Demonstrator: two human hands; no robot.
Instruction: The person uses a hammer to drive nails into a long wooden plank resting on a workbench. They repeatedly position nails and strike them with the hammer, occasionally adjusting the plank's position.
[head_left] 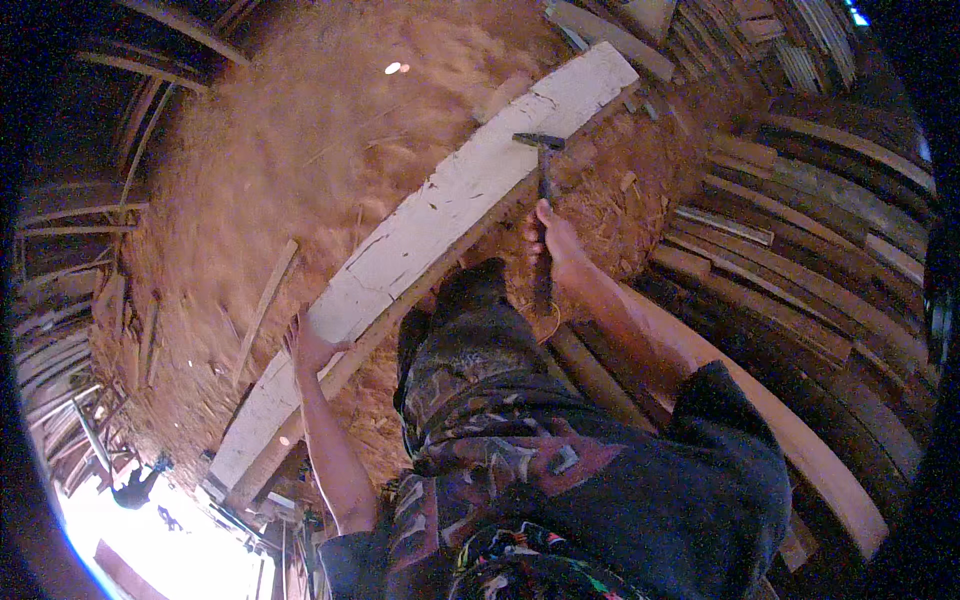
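Observation:
A long, pale wooden beam [400, 245] runs slantwise from the lower left to the upper right, its top face marked with dark cracks and nicks. My left hand [314, 348] lies across the lower-left part of this beam, thumb spread from the fingers. In my right hand [558, 245] is a hammer [544, 172], gripped by its handle. Its dark head is over the beam's upper-right part; whether it touches the wood I cannot tell. The handle's lower end shows below my fist.
Reddish ground littered with wood chips [250, 150] surrounds the beam. A thin wooden strip [267, 310] lies left of it. Stacked planks [790, 250] fill the right side, and a long curved-looking board [790, 425] passes behind my right arm. Bright daylight enters at lower left.

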